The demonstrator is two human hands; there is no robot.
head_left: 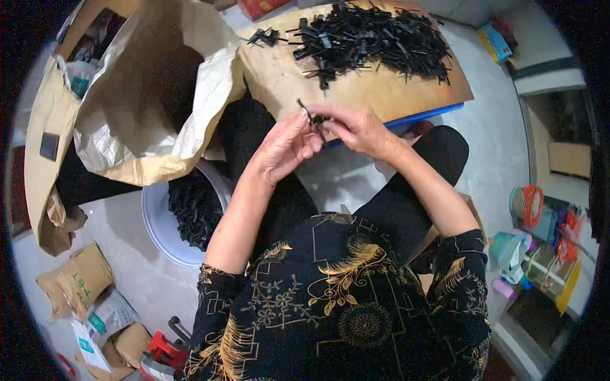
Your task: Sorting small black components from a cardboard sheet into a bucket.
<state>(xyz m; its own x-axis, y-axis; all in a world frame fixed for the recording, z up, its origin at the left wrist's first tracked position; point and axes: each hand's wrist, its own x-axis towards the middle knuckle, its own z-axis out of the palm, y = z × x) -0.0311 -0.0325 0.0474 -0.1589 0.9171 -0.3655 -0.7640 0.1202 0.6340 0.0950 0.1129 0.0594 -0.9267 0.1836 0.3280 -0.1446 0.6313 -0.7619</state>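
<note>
Between my two hands is a small black plastic part with thin branching arms. My left hand pinches it between thumb and fingertips. From the other side, my right hand also has its thumb and fingers closed on it. Both hands are above my lap, close to the near edge of a tan board. A heap of similar black plastic parts lies on the board's far half. A smaller cluster of these parts sits apart at the left.
A large open woven sack stands at my left. Below it, a white bucket holds many black pieces. Brown paper packages and a red object lie lower left. At right are shelves with colourful household items.
</note>
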